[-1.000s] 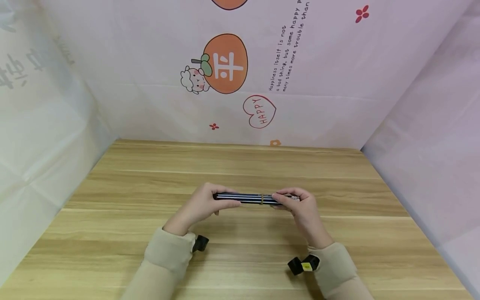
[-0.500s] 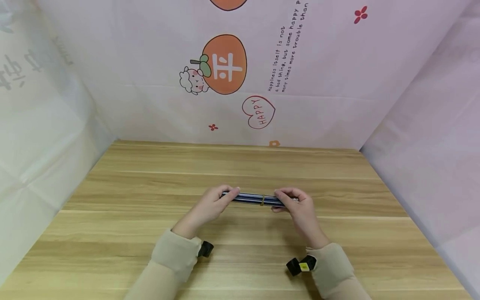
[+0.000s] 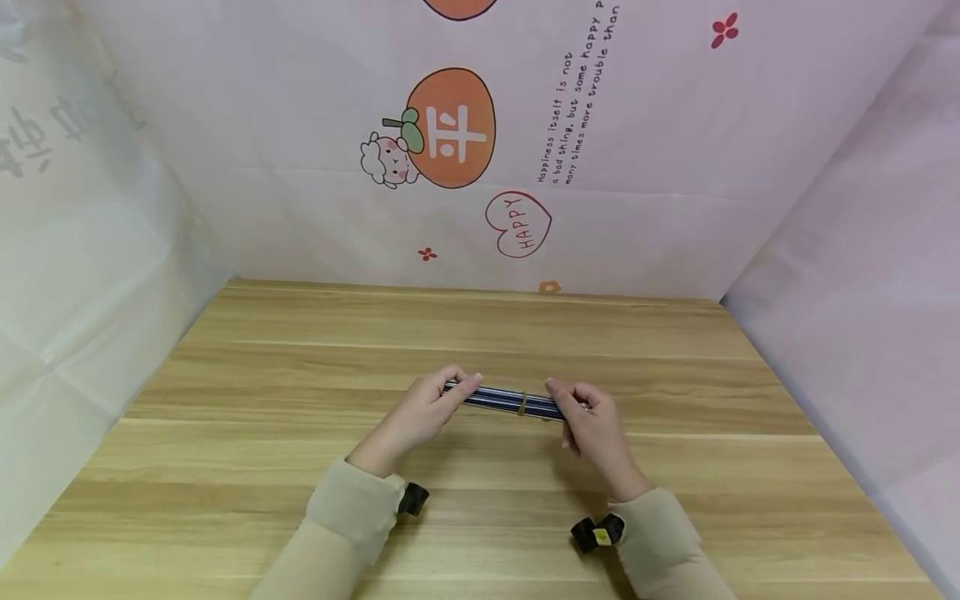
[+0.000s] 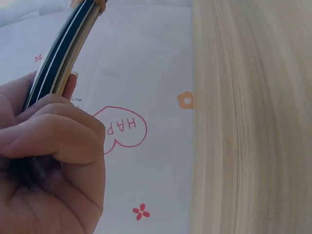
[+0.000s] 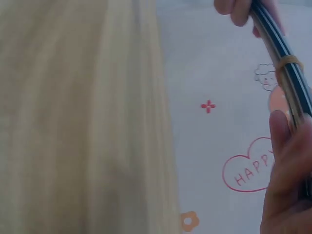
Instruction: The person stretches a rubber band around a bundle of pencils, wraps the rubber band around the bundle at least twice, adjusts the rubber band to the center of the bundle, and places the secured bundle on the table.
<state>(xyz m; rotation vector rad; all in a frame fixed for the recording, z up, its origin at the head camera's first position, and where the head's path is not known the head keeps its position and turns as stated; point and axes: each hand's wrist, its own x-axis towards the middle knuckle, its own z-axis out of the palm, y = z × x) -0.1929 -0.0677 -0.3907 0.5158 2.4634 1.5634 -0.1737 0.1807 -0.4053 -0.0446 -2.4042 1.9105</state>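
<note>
A bundle of slim dark blue and white striped pencils (image 3: 495,400) is held up over the table between both hands. A tan rubber band (image 3: 522,404) circles it near the middle, also visible in the right wrist view. My left hand (image 3: 426,410) grips the left end, thumb across the near side; its curled fingers show in the left wrist view. The right end is pinched by my right hand (image 3: 597,429), thumb on the near side and fingers behind. Both ends are mostly hidden by the hands. The bundle tilts slightly down to the right.
The wood-grain table (image 3: 480,333) runs back to a white printed cloth wall (image 3: 300,225). Similar cloth stands at the left and right sides. A small black camera sits on each wrist, over beige sleeves (image 3: 352,512).
My left hand has shifted its grip, its thumb moving up across the bundle. The right hand has adjusted its fingers, and the bundle's right end has dipped a little.
</note>
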